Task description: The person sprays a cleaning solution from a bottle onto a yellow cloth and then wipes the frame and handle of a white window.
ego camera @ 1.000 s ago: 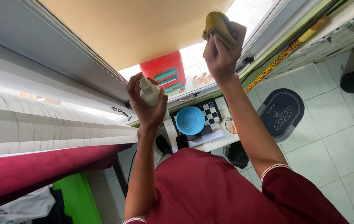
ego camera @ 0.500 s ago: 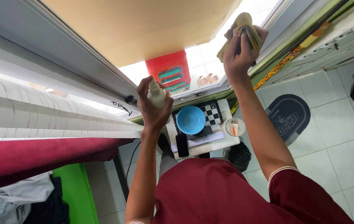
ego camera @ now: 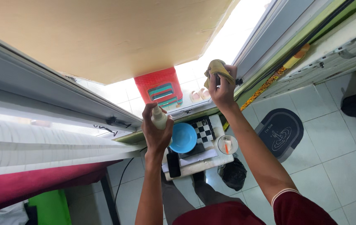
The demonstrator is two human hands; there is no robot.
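Down by your legs, a blue bowl (ego camera: 183, 138) sits on a small white table (ego camera: 194, 166). Your left hand (ego camera: 156, 132) wraps its fingers around a spray bottle (ego camera: 158, 118). Higher up, your right hand (ego camera: 223, 85) squeezes a yellow cloth (ego camera: 215, 69) against the window.

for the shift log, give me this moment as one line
left hand: grips pale spray bottle | right hand: presses yellow-green cloth to window glass | below: blue bowl, checkered board

both arms raised, left hand (ego camera: 156, 135) and right hand (ego camera: 223, 87) clenched (fingers curled).
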